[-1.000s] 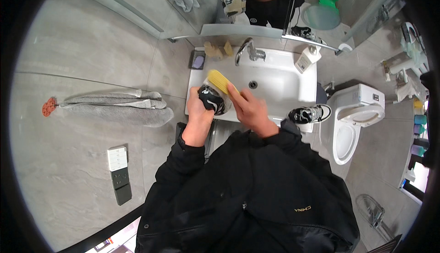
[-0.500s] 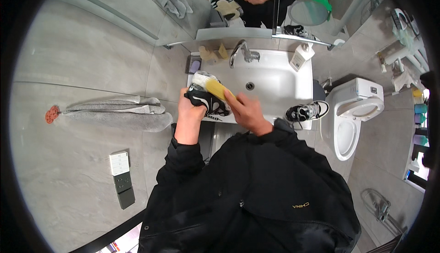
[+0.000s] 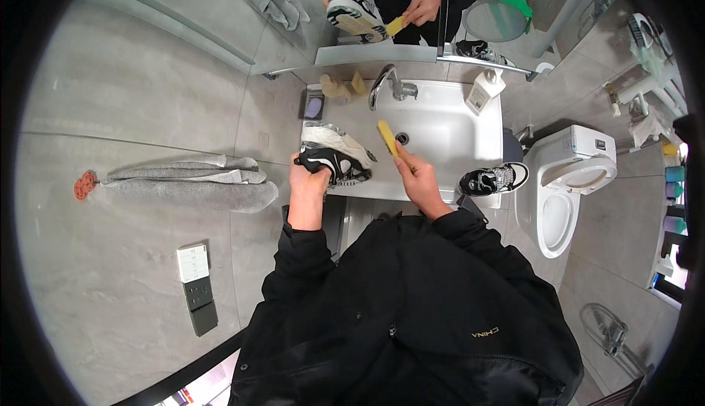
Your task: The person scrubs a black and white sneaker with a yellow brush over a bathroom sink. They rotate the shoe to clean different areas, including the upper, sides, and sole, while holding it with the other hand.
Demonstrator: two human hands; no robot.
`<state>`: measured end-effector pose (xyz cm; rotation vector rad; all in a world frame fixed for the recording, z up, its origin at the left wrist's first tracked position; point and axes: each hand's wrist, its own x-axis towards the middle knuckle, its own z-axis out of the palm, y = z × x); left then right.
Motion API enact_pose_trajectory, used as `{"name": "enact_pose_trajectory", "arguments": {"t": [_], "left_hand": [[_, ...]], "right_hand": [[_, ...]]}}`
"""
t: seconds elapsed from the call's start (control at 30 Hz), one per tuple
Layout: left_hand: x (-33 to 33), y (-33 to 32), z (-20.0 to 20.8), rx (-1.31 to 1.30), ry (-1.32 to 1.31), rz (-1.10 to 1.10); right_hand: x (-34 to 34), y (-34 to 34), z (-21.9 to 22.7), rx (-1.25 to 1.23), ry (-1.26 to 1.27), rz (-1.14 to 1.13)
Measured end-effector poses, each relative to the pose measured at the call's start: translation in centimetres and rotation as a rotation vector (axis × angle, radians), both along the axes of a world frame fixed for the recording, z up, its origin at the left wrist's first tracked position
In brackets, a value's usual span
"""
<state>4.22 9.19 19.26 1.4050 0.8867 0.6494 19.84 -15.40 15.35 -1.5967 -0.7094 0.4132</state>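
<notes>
My left hand [image 3: 308, 184] grips a black-and-white sneaker [image 3: 339, 149] by its black upper, over the left part of the white sink [image 3: 440, 130]. The shoe is tipped so its pale sole side faces up and away from me. In my right hand [image 3: 420, 180] is a yellow brush [image 3: 388, 138], closed in the fingers. The brush is held over the basin near the drain, apart from the shoe. Its bristles are hard to make out. A second black-and-white sneaker [image 3: 493, 179] rests on the sink's front right corner.
A chrome faucet [image 3: 393, 86] rises at the sink's back, with a white bottle [image 3: 485, 91] to its right. A soap dish [image 3: 313, 105] sits at the back left corner. Grey towels [image 3: 187, 184] hang left; a toilet [image 3: 562, 185] stands right. The mirror [image 3: 389, 9] overhangs behind.
The brush has come off the shoe and moved right, over the drain. The sneaker has turned in my left hand, showing more of its pale sole side.
</notes>
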Motion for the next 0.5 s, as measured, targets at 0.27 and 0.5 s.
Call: {"name": "enact_pose_trajectory", "arguments": {"t": [0.27, 0.5], "left_hand": [[2.8, -2.2, 4.4, -0.738, -0.552, 0.335], [3.1, -4.7, 7.2, -0.285, -0.417, -0.060]], "right_hand": [[0.2, 0.2, 3.0, 0.256, 1.141, 0.178], [0.7, -0.3, 5.1, 0.307, 1.166, 0.240]]}}
